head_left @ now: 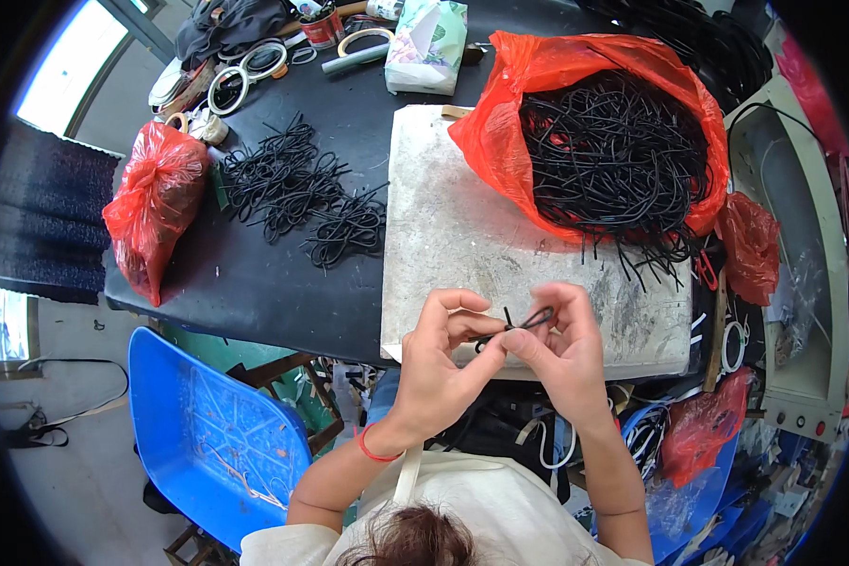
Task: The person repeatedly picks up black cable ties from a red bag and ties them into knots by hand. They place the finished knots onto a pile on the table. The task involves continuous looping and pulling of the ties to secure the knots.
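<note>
Close together over the near edge of the pale board [424, 217], both my hands work on one thin black cord [538, 318]. The cord is bent into a small loop that sticks up beside my right fingers. My left hand [445, 354] pinches the cord between thumb and fingers. Thumb and fingers of my right hand [566, 344] are closed on the loop side, slightly blurred. Beyond them, an open red plastic bag [500, 123] is full of loose black cords [618, 151]. Left of the board lies a pile of looped black cords [288, 184] on the dark tabletop.
A tied red bag [156, 203] sits at the table's left edge. Tape rolls [264, 59], a can [323, 28] and a tissue pack [426, 47] stand at the back. A blue plastic chair [217, 434] is at lower left, a grey machine housing [802, 264] at right.
</note>
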Motion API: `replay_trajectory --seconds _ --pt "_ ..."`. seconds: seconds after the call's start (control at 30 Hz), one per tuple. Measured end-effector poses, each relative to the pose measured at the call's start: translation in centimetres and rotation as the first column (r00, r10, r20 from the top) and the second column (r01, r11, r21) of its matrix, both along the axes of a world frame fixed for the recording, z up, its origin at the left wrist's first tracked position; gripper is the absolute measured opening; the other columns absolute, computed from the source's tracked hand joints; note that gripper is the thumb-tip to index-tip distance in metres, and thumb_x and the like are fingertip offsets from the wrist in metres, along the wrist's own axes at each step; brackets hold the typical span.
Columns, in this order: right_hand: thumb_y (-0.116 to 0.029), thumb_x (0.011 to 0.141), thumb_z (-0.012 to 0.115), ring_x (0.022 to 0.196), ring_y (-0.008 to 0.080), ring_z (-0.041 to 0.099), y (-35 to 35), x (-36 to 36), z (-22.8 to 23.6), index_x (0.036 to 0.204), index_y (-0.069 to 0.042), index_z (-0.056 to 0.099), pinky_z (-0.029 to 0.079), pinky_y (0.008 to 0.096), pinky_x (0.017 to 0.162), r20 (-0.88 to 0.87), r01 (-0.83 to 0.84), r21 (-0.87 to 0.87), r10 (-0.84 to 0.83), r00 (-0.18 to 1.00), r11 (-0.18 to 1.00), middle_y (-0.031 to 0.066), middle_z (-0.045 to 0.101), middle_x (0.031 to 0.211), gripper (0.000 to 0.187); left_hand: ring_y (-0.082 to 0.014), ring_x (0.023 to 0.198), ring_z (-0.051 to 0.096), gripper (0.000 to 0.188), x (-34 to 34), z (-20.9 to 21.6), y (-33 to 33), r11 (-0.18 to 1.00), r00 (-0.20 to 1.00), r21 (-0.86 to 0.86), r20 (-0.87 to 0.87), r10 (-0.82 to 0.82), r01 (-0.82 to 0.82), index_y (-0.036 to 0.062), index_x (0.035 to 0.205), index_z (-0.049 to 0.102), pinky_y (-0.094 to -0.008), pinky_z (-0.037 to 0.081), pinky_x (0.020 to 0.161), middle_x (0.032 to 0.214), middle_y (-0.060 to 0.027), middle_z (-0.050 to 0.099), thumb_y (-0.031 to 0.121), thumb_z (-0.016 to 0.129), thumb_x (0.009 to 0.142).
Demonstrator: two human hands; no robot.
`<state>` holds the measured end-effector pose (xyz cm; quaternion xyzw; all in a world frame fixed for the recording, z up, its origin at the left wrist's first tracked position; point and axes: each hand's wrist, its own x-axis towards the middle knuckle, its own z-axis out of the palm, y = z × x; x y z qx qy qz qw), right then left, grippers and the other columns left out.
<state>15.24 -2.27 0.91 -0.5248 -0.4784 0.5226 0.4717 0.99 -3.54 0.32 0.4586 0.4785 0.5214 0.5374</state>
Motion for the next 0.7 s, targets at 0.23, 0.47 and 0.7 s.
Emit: replay_trajectory --seconds 0.23,0.47,0.7 --pt "-0.010 0.083 0.063 0.070 0.0046 0.050 1.0 0.8 1.4 0.086 -0.001 0.057 0.040 0.0201 0.062 -0.161 -0.132 -0.097 0.115 0.980 0.987 0.0002 0.056 0.077 0.011 -0.0158 0.080 0.063 0.041 -0.3 0.9 0.3 0.979 0.967 -0.007 -0.151 -0.203 0.204 0.0004 0.111 0.038 -0.0278 0.048 0.074 0.088 -0.0101 0.066 0.001 0.061 0.077" --pt "-0.020 0.087 0.061 0.062 0.0014 0.046 1.1 0.7 0.8 0.083 -0.003 0.054 0.037 0.0174 0.056 -0.228 -0.054 -0.168 0.015 0.973 0.984 -0.0030 0.054 0.070 0.019 -0.0078 0.081 0.058 0.033 -0.6 1.1 0.4 0.922 0.942 -0.215 0.172 -0.288 0.321 -0.0028 0.111 0.052 -0.0199 0.047 0.067 0.088 -0.0078 0.064 0.011 0.064 0.083" --pt "-0.021 0.088 0.059 0.058 0.0003 0.039 0.6 0.7 0.8 0.078 -0.003 0.053 0.033 0.0179 0.052 -0.105 -0.047 -0.119 0.035 0.994 0.992 -0.0048 0.049 0.064 0.021 -0.0054 0.072 0.055 0.019 -0.2 1.3 0.4 0.873 0.908 -0.275 0.238 -0.345 0.404 -0.0023 0.090 0.060 -0.0182 0.045 0.063 0.081 -0.0035 0.061 0.016 0.062 0.085"
